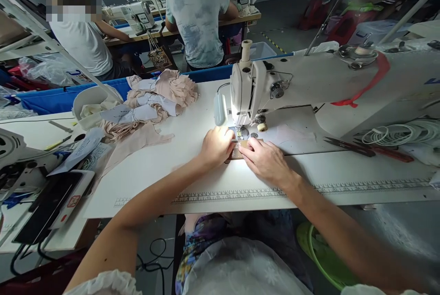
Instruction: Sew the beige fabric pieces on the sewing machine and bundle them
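Observation:
Under the head of a white sewing machine (244,86) lies a small brown-tan flat piece (236,153), close to the lit needle area; whether it is cloth or card I cannot tell. My left hand (216,147) is closed at its left edge, fingers curled and thumb side toward the needle. From the right, my right hand (265,159) presses its fingertips on the piece, the fingers bent and close together. The fingertips partly hide it. Both wrists rest low over the white table (199,180).
Bundled beige fabric pieces (156,97) with paper slips lie back left. Scissors (349,146) and coiled white cord (402,133) lie at right. A printed ruler (240,196) runs along the front edge. A green bin (326,258) stands below right. Two people sit at machines ahead.

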### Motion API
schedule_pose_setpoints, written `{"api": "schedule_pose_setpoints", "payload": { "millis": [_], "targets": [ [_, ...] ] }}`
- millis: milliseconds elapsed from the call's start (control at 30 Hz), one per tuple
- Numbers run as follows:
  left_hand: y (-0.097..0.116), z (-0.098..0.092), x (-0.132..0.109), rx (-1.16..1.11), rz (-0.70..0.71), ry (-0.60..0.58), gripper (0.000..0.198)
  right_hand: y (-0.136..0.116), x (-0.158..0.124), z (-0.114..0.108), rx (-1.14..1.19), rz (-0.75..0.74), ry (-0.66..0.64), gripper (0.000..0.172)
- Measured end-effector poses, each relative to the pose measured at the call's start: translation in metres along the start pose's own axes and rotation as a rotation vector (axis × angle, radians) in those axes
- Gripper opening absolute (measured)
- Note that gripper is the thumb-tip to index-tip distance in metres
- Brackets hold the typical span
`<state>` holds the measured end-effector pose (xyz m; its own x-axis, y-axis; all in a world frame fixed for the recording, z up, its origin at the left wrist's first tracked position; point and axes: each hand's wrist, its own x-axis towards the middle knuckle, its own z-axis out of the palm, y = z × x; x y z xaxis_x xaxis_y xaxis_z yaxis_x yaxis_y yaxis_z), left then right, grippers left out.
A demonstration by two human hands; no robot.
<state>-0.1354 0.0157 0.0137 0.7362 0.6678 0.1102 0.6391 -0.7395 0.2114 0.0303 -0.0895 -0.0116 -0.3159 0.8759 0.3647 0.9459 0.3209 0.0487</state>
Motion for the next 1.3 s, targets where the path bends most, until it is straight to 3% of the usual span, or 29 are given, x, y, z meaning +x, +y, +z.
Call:
{"api": "schedule_pose_setpoints", "payload": {
  "millis": [133,233,367,733,1033,1300],
  "targets": [
    [0.003,0.013,-0.024,0.171,0.366,0.129,0.034,0.000,0.001,-0.001,0.006,0.012,-0.023,0.032],
    [0.003,0.024,-0.038,0.197,0.460,0.173,0.037,-0.001,0.001,-0.002,0.010,0.009,-0.028,0.029],
    [-0.002,0.032,-0.040,0.187,0.472,0.221,0.041,-0.001,0.002,-0.003,0.026,0.019,-0.052,0.031],
    [-0.020,0.036,-0.010,0.133,0.461,0.247,0.039,0.026,0.000,0.008,0.048,0.206,0.052,0.034],
    [-0.022,0.038,-0.007,0.118,0.488,0.297,0.038,0.021,-0.003,0.007,0.096,0.229,0.029,0.034],
    [-0.022,0.037,-0.006,0.133,0.497,0.279,0.037,0.038,0.019,0.012,0.387,0.507,0.054,0.029]
  ]
}}
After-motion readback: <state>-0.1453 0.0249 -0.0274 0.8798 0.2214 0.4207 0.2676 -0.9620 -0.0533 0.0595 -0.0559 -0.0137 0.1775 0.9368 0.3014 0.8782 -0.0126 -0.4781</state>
